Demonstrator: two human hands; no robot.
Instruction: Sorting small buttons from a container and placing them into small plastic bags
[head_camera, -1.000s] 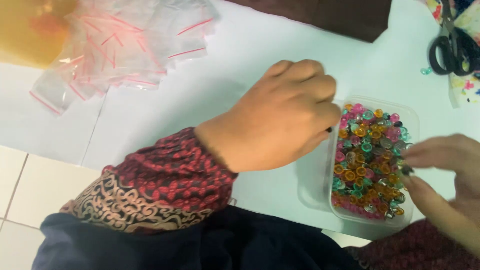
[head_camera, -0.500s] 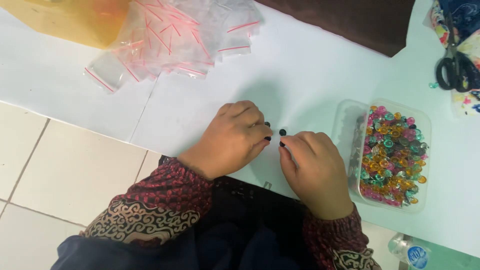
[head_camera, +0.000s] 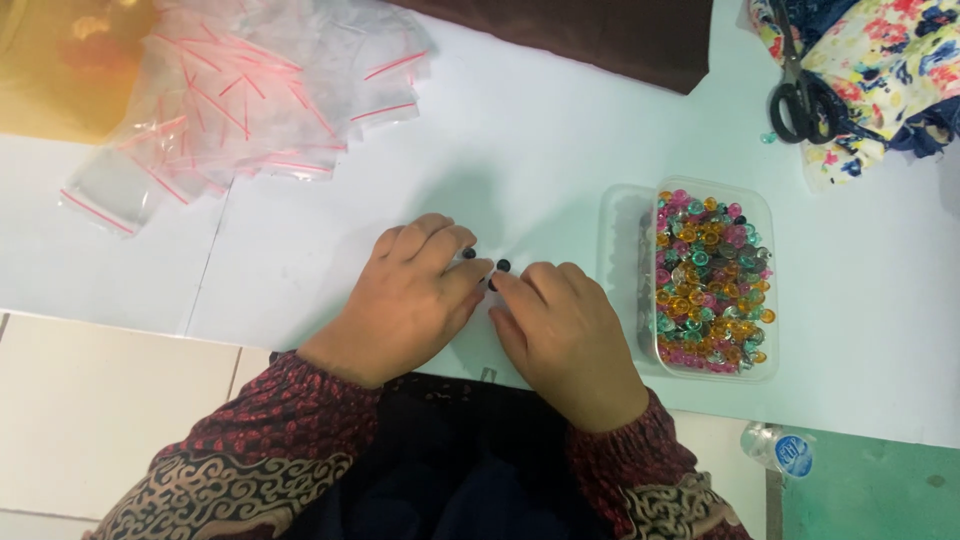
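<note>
Small dark beads (head_camera: 503, 265) sit on the white table (head_camera: 520, 150), near its near edge, right where the two hands meet. One bead shows just far of the fingertips gap, another at the left hand's fingertips; they are too small to tell more.

Left hand (head_camera: 415, 295): palm down on the table, fingers curled, tips pressed toward the right hand, thumb and forefinger closed on something tiny and dark. Cannot tell for sure whether the bead is actually gripped or only touched.

Right hand (head_camera: 560, 335): palm down, fingers drawn together, tips meeting the left hand's tips at the beads. Whether it pinches one is hidden by the fingers.

Both wrists in dark red patterned sleeves (head_camera: 290, 430).

Just right of the right hand: clear plastic tub (head_camera: 765, 290), rectangular, open, full of mixed beads in pink, orange, teal and clear. Near the hand but apart from it.

Far left: heap of small clear zip bags (head_camera: 250, 100) with red seal strips, spread on the table. Beyond it, a yellow translucent container (head_camera: 60, 70), partly out of view.

Far right: black-handled scissors (head_camera: 800, 95) lying on floral cloth (head_camera: 880, 70). Dark brown fabric (head_camera: 600, 35) along the far edge.

Near right, below the table edge: a clear bottle cap end (head_camera: 780, 452) on a green surface.
</note>
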